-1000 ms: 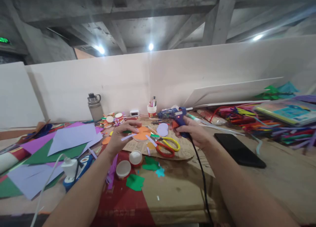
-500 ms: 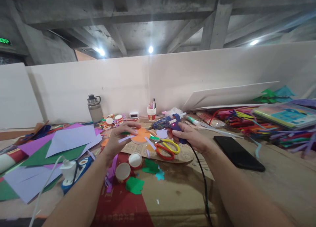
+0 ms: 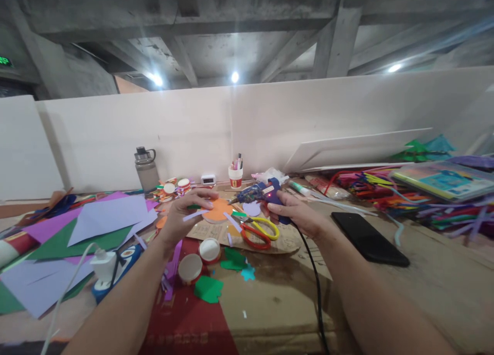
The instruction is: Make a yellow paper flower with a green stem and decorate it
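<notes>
My left hand (image 3: 189, 213) is closed on an orange paper disc (image 3: 216, 210), which has pale purple and green strips attached at its edges. My right hand (image 3: 291, 211) grips a dark blue glue gun (image 3: 275, 193) with a small red light, its nozzle pointing left at the disc's right edge. Whether the nozzle touches the disc is unclear. Scissors with red and yellow handles (image 3: 257, 240) lie below the gun on a brown paper piece. Two small round tubs (image 3: 190, 268) stand nearer to me, beside green paper pieces (image 3: 209, 289) and a blue flower shape (image 3: 248, 272).
A black phone (image 3: 368, 238) lies at the right, with coloured pipe cleaners (image 3: 432, 211) behind it. Paper sheets (image 3: 106, 218) and a power strip (image 3: 129, 257) are on the left. A bottle (image 3: 146, 170) and a pen cup (image 3: 235, 179) stand at the back. The gun's black cord (image 3: 315, 272) runs toward me.
The whole view has shifted slightly, so things appear a little farther left. Both hands keep nearly the same pose and hold the same things.
</notes>
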A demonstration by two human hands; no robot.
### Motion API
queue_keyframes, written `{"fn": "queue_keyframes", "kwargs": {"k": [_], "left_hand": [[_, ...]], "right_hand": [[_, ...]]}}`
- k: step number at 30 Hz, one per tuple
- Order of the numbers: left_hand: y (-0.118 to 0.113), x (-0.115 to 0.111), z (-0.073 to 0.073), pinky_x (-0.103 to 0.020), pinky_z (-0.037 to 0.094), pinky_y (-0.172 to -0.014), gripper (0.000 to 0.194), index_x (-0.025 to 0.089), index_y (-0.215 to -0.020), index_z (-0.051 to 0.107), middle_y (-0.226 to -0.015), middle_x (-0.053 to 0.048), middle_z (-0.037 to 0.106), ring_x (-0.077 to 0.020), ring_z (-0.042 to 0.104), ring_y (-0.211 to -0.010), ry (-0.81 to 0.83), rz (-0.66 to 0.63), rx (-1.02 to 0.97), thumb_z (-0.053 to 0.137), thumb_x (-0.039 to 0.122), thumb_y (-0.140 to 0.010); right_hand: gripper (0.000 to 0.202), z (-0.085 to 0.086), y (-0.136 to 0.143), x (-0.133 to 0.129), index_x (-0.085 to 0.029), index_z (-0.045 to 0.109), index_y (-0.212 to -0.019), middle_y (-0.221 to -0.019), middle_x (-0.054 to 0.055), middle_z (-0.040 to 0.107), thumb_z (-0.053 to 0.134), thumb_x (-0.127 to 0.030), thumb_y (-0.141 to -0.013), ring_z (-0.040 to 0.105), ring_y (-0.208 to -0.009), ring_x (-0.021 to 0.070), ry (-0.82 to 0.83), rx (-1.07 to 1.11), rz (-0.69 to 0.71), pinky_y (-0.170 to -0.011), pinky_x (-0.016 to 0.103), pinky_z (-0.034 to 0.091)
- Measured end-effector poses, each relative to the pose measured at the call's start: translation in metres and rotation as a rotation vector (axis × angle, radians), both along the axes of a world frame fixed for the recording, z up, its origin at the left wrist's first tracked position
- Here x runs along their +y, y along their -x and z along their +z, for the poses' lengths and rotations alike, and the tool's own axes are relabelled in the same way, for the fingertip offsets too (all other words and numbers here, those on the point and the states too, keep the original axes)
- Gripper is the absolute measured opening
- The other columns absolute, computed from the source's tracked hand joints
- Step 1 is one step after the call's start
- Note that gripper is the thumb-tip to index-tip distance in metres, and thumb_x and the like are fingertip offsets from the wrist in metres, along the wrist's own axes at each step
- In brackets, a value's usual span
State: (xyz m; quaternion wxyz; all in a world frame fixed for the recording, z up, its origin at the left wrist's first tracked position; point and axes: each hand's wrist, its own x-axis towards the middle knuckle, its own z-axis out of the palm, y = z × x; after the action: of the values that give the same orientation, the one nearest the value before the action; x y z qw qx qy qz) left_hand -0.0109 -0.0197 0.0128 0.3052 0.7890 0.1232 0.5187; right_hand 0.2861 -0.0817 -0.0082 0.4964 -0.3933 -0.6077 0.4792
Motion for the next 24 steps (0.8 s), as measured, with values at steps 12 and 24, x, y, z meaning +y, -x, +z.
{"fn": "queue_keyframes", "kwargs": {"k": [12,24], "left_hand": [[-0.0004,-0.0003,0.0005,-0.042,0.048,-0.094,0.011,0.024,-0.081,0.076,-0.107,-0.011,0.071,-0.0261,0.063,-0.106,-0.007,0.027,0.014,0.077,0.031,-0.072],[-0.0001,0.0006,0.0007,-0.042,0.050,-0.094,0.010,0.022,-0.079,0.076,-0.106,-0.012,0.071,-0.0258,0.063,-0.105,0.035,0.026,0.025,0.078,0.024,-0.070]], "right_hand": [[0.039,0.0049,-0.0004,-0.0025,-0.018,0.058,-0.095,-0.076,-0.001,0.057,0.071,-0.047,-0.073,0.046,-0.062,0.0104,-0.020,-0.070,-0.013,-0.058,0.024,0.036],[0.034,0.0097,0.0005,-0.0055,-0.020,0.060,-0.098,-0.072,-0.002,0.056,0.069,-0.042,-0.075,0.046,-0.063,0.0112,-0.049,-0.121,-0.070,-0.058,0.024,0.037]]}}
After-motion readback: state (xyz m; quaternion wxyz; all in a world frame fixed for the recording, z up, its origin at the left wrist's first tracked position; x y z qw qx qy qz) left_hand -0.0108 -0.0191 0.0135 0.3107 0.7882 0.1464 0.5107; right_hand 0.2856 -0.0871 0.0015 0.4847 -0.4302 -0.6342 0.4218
